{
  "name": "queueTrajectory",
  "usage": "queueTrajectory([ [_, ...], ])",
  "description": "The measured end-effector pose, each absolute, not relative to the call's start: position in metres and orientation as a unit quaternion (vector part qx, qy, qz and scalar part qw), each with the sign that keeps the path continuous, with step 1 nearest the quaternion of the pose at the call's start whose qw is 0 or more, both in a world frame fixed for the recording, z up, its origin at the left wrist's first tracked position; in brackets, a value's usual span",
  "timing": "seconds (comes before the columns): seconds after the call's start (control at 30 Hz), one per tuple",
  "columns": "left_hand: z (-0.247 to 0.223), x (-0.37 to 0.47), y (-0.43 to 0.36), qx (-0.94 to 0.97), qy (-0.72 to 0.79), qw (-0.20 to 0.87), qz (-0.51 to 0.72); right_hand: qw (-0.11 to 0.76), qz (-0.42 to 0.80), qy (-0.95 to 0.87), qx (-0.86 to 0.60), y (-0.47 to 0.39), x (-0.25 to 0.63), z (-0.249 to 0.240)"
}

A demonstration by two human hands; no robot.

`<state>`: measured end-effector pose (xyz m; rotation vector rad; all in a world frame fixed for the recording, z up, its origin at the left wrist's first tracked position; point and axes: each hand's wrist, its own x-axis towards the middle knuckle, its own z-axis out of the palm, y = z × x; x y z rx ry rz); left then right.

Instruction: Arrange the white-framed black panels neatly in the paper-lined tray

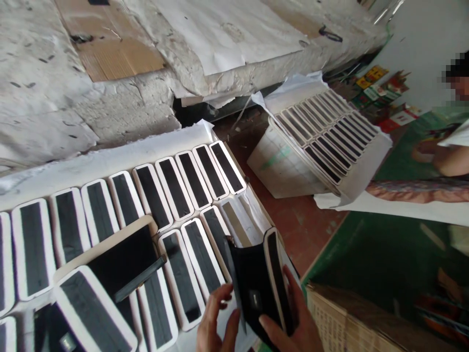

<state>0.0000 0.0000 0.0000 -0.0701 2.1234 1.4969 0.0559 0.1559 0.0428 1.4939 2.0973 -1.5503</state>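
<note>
My right hand [293, 322] grips a black flap purse [251, 288] with a small metal clasp on its front and a pale-edged side panel. Its thumb presses the front while the fingers wrap the right side. My left hand [216, 318] is just left of the purse's raised flap, fingers curled but apart, with no object between them; whether the fingertips touch the flap I cannot tell. Below lies a paper-lined box of upright pieces with black faces and pale rims [174, 188]. Another black purse [120, 259] lies askew on top of them, partly covered by a loose piece [97, 313].
A second white container [289, 161] of similar pieces stands beyond, right. A worn, paper-covered work surface [135, 102] with cardboard runs along the back. A carton [340, 318] stands at lower right near a green surface [370, 244]. Another person's arm [454, 154] is at right.
</note>
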Motion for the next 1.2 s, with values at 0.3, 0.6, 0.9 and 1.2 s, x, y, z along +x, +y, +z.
queueTrajectory([
  [0.3, -0.093, -0.094, 0.032, 0.39, 0.891, 0.144, 0.183, 0.011, -0.152, 0.94, 0.307, 0.213, -0.017, 0.0],
  [0.6, -0.103, -0.103, 0.027, 0.414, 0.891, 0.092, 0.161, -0.009, -0.048, 0.955, 0.292, 0.211, -0.042, -0.033],
  [0.9, -0.103, -0.108, 0.029, 0.429, 0.886, 0.051, 0.169, 0.013, -0.011, 0.974, 0.225, 0.201, -0.042, -0.056],
  [1.2, -0.104, -0.117, 0.03, 0.469, 0.873, 0.024, 0.132, 0.036, -0.018, 0.948, 0.315, 0.197, -0.017, -0.069],
])
